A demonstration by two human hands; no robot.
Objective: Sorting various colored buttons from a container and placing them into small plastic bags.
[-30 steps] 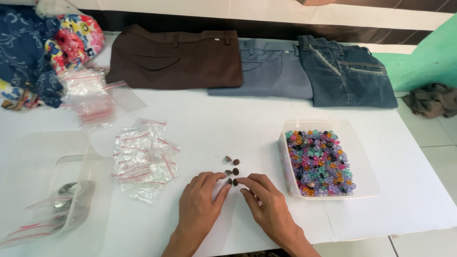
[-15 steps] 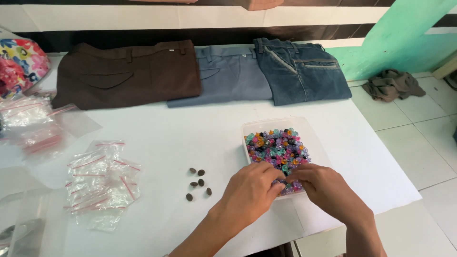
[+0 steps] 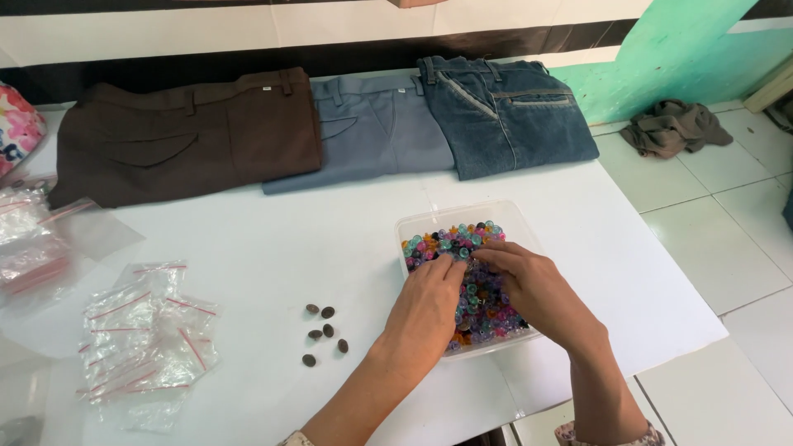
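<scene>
Now, from your left to your right:
Bags: small clear zip bags heaped on the white table.
Dark beads: five brown beads lying loose, near your left wrist.
Left hand: your left hand rests in the clear tub, fingertips pinching among the coloured beads; whether it has one, I cannot tell.
Right hand: your right hand is likewise fingers-down in the beads, touching the left; hold unclear.

A clear, shallow plastic tub sits on the white table, heaped with small multicoloured beads. At its nine o'clock, well apart, lie five dark brown beads, loosely clustered.
</scene>
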